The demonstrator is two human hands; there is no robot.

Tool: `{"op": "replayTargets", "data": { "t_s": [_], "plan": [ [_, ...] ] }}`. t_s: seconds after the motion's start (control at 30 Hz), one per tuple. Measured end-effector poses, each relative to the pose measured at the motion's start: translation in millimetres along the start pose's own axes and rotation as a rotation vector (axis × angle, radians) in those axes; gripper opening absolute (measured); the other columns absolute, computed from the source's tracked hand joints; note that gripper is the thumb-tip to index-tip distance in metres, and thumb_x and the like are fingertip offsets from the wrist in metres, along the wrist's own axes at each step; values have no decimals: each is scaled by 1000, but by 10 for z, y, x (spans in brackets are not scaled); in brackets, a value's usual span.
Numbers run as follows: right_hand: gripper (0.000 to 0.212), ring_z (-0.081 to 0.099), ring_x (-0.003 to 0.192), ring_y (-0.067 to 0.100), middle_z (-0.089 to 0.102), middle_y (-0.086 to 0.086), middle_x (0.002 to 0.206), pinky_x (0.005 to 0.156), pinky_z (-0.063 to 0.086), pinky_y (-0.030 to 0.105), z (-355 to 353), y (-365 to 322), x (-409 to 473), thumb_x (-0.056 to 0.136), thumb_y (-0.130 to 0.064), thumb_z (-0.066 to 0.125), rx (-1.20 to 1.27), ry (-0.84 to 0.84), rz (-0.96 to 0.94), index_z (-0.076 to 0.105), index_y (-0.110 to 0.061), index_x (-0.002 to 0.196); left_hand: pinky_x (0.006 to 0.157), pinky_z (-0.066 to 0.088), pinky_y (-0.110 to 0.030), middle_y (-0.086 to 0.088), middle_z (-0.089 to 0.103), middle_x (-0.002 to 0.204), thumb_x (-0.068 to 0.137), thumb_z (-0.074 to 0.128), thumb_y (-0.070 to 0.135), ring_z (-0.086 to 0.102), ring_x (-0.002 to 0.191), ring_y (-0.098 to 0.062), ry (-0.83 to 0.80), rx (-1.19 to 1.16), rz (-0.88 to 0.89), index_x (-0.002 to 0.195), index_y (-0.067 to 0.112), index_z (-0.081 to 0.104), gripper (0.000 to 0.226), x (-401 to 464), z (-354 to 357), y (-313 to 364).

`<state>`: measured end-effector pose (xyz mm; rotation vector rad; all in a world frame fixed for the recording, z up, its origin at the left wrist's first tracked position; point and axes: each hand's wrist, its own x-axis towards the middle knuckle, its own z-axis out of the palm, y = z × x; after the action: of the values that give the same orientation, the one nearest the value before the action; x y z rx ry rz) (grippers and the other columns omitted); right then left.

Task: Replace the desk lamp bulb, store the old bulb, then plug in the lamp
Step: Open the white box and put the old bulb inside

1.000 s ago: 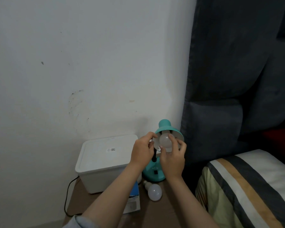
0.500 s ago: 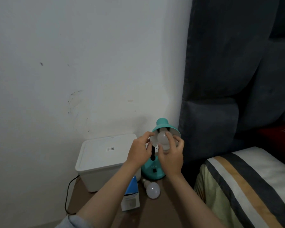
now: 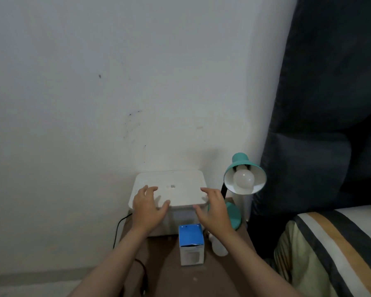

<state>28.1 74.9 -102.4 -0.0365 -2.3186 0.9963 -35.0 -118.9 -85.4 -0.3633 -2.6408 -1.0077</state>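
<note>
On the table (image 3: pixel 169 273), at the back by the wall, sits the white box (image 3: pixel 169 189), lid on. Both hands hover at its front edge: left hand (image 3: pixel 147 207) at the box's 7 o'clock corner, right hand (image 3: pixel 214 209) at its 5 o'clock corner. Each grip is wide, fingers spread and relaxed, holding nothing; whether the fingertips touch the lid, can't tell. Lamp (image 3: pixel 243 179) stands at 3 o'clock of the box, a bulb (image 3: pixel 243 180) seated in its shade, nobody touching it. Old bulb (image 3: pixel 217 246) lies on the table at 6 o'clock of the lamp base, just beside the blue carton (image 3: pixel 191 243).

Step, as I judge it: new bulb looks fitted, storing starts now, box opening first. Next move calls for both hands to catch the lid edges and lift it straight up, then pick up the old bulb and set it inside.

Hidden: old bulb mostly behind the right forearm, only part shows. Black cord (image 3: pixel 120 226) runs off the table at 9 o'clock; plug and socket not in view. Box contents unseen. Lid label too small to read.
</note>
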Motion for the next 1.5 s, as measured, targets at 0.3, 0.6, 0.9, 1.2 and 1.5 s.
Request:
{"op": "replayTargets", "data": {
  "t_s": [0.3, 0.6, 0.9, 1.2, 1.5],
  "plan": [
    [125, 14, 143, 29, 14, 9, 154, 115, 24, 45, 142, 171, 419, 48, -58, 84, -38, -379, 363, 15, -25, 147, 108, 34, -45, -16, 27, 144, 60, 67, 71, 27, 134, -32, -182, -39, -241, 140, 18, 26, 105, 103, -51, -474],
    [109, 32, 132, 24, 31, 9, 142, 109, 30, 34, 146, 111, 439, 57, -47, 85, -50, -386, 320, 28, -11, 142, 104, 37, -42, -13, 24, 139, 66, 69, 61, 30, 130, -30, -156, -79, -216, 138, 15, 29, 95, 83, -35, -460],
    [96, 40, 122, 23, 38, 6, 131, 102, 38, 34, 94, 29, 470, 56, -51, 84, -44, -391, 330, 39, -15, 133, 99, 41, -40, -12, 28, 136, 69, 68, 59, 39, 124, -30, -138, -78, -193, 136, 13, 32, 90, 110, -142, -352],
    [100, 34, 127, 24, 34, 7, 137, 104, 36, 36, -69, -186, 563, 56, -50, 83, -35, -355, 268, 35, -15, 136, 102, 41, -41, -11, 26, 139, 68, 67, 62, 39, 126, -30, -74, -73, -161, 139, 12, 29, 94, 125, -338, -218],
    [113, 23, 137, 23, 20, 5, 150, 112, 27, 40, -538, -408, -188, 60, -55, 80, -109, -293, 178, 18, -17, 147, 104, 38, -35, -10, 28, 142, 69, 66, 55, 36, 130, -25, 19, -149, -16, 139, 14, 34, 87, -783, -605, -18]
  ]
}}
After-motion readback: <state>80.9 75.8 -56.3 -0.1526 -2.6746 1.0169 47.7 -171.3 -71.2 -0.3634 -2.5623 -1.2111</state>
